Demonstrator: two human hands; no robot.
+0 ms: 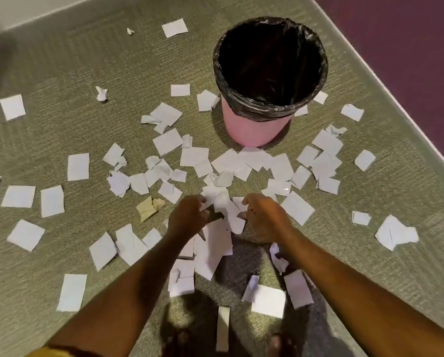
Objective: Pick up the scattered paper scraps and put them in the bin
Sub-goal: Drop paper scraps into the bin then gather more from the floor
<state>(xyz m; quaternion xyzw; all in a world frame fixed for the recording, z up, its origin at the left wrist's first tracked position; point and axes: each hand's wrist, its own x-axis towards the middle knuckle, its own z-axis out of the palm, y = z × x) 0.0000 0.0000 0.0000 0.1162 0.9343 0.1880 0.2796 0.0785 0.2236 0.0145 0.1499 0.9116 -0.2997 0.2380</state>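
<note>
Several white paper scraps (pixel 168 142) lie scattered over the grey-green carpet, thickest in the middle. A pink bin (pixel 251 130) lined with a black bag stands upright beyond them, its mouth open and dark inside. My left hand (pixel 187 217) and my right hand (pixel 263 217) are low over the pile in front of the bin. Both have curled fingers gripping a bunch of white scraps (pixel 224 204) held between them. One tan crumpled scrap (pixel 150 206) lies just left of my left hand.
A white skirting line and a purple wall (pixel 401 47) run diagonally at the right, close behind the bin. A pale wall (pixel 14 11) closes the far left corner. My feet (pixel 179 341) stand at the bottom edge among scraps.
</note>
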